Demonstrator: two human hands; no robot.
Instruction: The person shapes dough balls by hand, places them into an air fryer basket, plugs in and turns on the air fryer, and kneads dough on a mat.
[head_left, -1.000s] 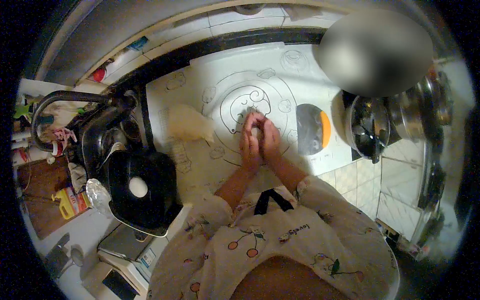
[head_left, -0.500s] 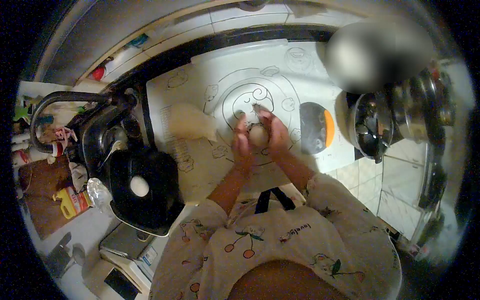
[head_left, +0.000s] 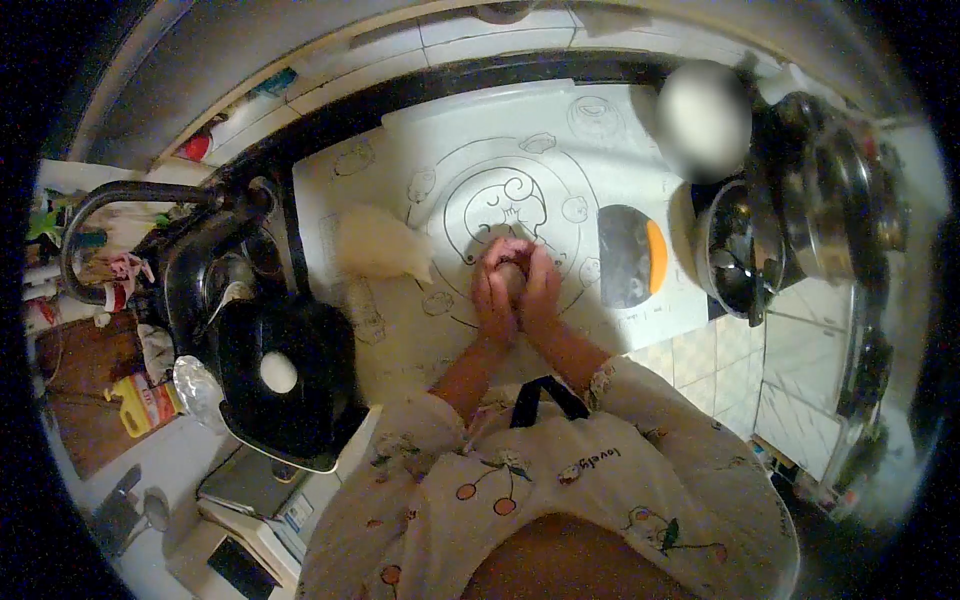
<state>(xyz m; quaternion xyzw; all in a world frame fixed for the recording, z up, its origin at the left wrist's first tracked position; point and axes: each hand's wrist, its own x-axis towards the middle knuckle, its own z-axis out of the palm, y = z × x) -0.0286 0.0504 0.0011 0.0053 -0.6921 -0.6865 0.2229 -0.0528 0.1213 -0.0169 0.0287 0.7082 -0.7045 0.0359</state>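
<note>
My left hand (head_left: 493,292) and my right hand (head_left: 541,288) are cupped together, fingers curled around a small pale dough ball (head_left: 512,276). Only a little of the ball shows between them. Beneath lies a white kneading mat (head_left: 610,150) printed with line drawings and circles. A larger lump of dough (head_left: 380,245) rests on the mat left of my hands. To their right is a dough scraper (head_left: 628,257) with an orange handle. A black pan (head_left: 310,335) at the lower left holds a smooth white dough ball (head_left: 279,373).
A black faucet (head_left: 150,192) arches at the left. A yellow bottle (head_left: 145,404) and crumpled foil (head_left: 199,390) sit beside the pan. Dark metal pots (head_left: 745,250) stand along the right, with a blurred white round thing (head_left: 705,118) behind them.
My hands have closed over the dough ball, which was more exposed between the palms before. The fingers have drawn in and curled over it.
</note>
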